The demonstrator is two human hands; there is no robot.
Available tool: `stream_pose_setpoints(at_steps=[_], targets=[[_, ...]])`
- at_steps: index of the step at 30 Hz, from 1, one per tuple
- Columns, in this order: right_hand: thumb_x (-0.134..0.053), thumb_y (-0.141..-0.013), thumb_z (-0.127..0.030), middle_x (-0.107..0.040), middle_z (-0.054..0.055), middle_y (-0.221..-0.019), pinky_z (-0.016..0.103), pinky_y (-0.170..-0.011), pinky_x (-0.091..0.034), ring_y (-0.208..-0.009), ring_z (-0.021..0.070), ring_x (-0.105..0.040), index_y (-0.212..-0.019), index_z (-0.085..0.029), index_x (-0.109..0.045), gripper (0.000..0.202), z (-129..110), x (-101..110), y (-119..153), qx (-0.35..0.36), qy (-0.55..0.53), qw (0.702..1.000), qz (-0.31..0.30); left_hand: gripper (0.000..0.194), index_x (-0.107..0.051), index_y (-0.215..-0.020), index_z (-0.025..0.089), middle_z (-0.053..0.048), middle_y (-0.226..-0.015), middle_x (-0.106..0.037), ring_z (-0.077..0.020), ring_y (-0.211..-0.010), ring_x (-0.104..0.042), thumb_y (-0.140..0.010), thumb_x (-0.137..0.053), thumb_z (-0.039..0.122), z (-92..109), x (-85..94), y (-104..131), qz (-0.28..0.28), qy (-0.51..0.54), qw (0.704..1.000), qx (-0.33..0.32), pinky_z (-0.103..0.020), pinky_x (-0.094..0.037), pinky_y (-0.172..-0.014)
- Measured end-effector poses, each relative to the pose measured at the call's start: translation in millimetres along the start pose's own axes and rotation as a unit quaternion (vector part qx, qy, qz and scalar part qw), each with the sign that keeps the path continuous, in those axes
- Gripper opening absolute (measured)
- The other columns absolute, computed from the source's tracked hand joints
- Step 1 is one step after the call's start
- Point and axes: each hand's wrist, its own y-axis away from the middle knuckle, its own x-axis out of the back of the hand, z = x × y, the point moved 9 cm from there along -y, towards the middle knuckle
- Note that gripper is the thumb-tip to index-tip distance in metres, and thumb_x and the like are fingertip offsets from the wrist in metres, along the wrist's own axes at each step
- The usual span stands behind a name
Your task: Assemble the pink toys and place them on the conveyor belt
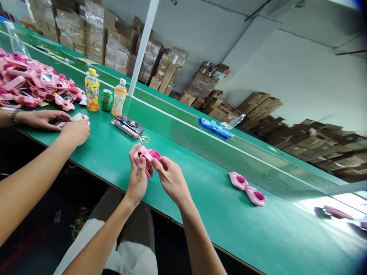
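At the far left I see a big heap of pink toy parts (pixel 31 82) lying on the green table (pixel 200 198). Just below it, a co-worker's two hands (pixel 57 122) rest on the table edge and are busy with a small pink piece (pixel 82 117); one wrist has a bracelet. Next to the heap stand three drinks in a row: a yellow-capped bottle (pixel 92 90), a green can (pixel 107 100) and an orange bottle with white cap (pixel 119 97). A little to the right of them, a flat dark device (pixel 128 126) lies on the table.

Then come my own hands, near the front edge of the table. My left hand (pixel 138 177) is curled around the pink toy piece (pixel 147 158), with thumb and fingers closed on its left side. My right hand (pixel 169 175) is half closed and pinches the same piece from the right with the fingertips. So the piece is held between both hands, a bit above the table surface, not lying on it.

More to the right, well apart from my hands, two pink finished pieces (pixel 248 188) lie on the table, touching each other. Behind them, on the far lane of the table, there is a blue toy part (pixel 216 128). In the background, many cardboard boxes (pixel 120 46) are stacked along the wall
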Motion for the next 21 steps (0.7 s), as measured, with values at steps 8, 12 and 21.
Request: stream_pose_setpoints(at_steps=[8, 12, 21], targets=[[-0.075, -0.077, -0.058, -0.075, 0.009, -0.096, 0.036, -0.078, -0.054, -0.084, 0.0224, -0.068, -0.098, -0.018, -0.067, 0.046, 8.8, 10.4, 7.3, 0.011, -0.076, 0.993, 0.092, 0.062, -0.041, -0.136, 0.028, -0.011, -0.139, -0.053, -0.0217, -0.119, -0.060, -0.092, -0.052, 0.070, 4.4, 4.9, 9.7, 0.070, -0.030, 0.996, -0.044, -0.028, -0.052, -0.092], [-0.075, -0.075, -0.057, -0.074, 0.007, -0.090, 0.036, -0.075, -0.055, -0.079, 0.0212, -0.067, -0.092, -0.019, -0.067, 0.042, 11.5, 5.4, 6.9, 0.012, -0.082, 0.993, 0.089, 0.065, -0.039, -0.141, 0.030, -0.012, -0.145, -0.049, -0.0237, -0.125, -0.058, -0.091, -0.057, 0.067, 2.5, 4.6, 6.3, 0.053, -0.019, 0.998, -0.042, -0.029, -0.052, -0.095], [-0.070, -0.079, -0.063, -0.071, 0.008, -0.095, 0.035, -0.076, -0.053, -0.084, 0.0214, -0.065, -0.099, -0.020, -0.063, 0.048, 9.8, 2.3, 3.3, 0.011, -0.048, 0.994, 0.096, 0.054, -0.045, -0.122, 0.029, -0.003, -0.115, -0.065, -0.0156, -0.100, -0.068, -0.087, -0.070, 0.061, -11.4, 4.7, -5.4, 0.057, 0.149, 0.986, 0.037, -0.026, -0.056, -0.087]])
